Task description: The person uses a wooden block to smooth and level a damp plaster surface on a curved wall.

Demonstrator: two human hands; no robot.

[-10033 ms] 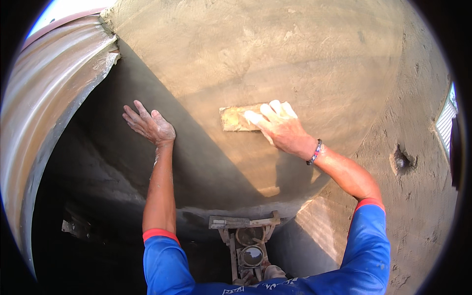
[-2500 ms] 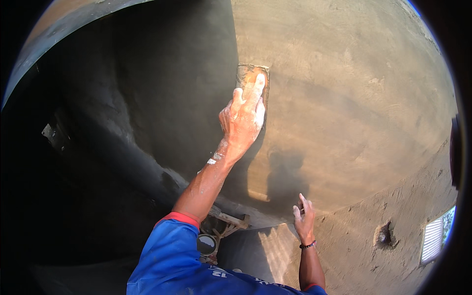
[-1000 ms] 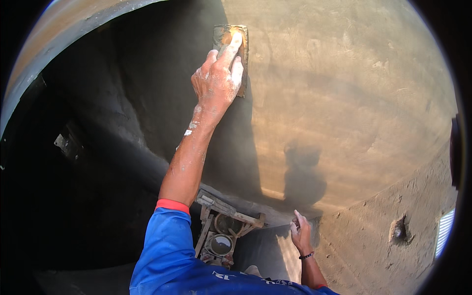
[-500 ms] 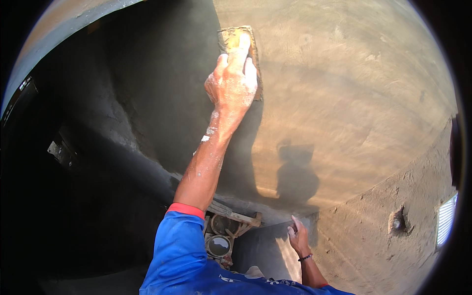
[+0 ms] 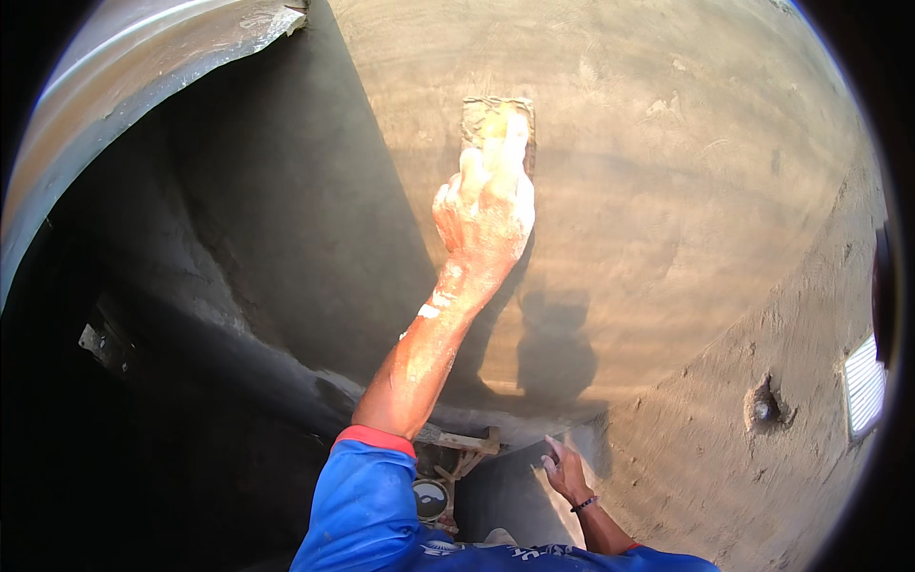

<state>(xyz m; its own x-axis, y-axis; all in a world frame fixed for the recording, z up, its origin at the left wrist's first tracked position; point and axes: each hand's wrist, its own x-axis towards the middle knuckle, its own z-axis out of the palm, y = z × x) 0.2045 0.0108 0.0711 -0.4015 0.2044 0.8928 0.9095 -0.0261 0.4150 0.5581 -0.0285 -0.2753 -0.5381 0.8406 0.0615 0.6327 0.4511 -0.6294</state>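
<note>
My left hand (image 5: 484, 208), whitened with plaster and brightly sunlit, grips a rectangular, mortar-crusted float (image 5: 481, 114) against the plastered wall (image 5: 686, 191). The float stands lengthwise up the picture, in sunlight just right of a diagonal shadow edge. Its handle is hidden beneath my fingers. My right hand (image 5: 563, 472) is low near the base of the wall, holding nothing, fingers apart with the forefinger extended. Whether it touches the surface I cannot tell.
A curved metal sheet (image 5: 133, 86) edges the upper left over a dark recess. Below, a wooden frame (image 5: 467, 439) and a round bucket (image 5: 429, 498) are partly hidden by my sleeve. The rougher right wall (image 5: 705, 458) has a hole (image 5: 767, 408) and a small opening (image 5: 863, 386).
The float passed from my right hand to my left since ten seconds ago. In the last second it moved rightward, off the shadow edge into sun, appearing lower in view.
</note>
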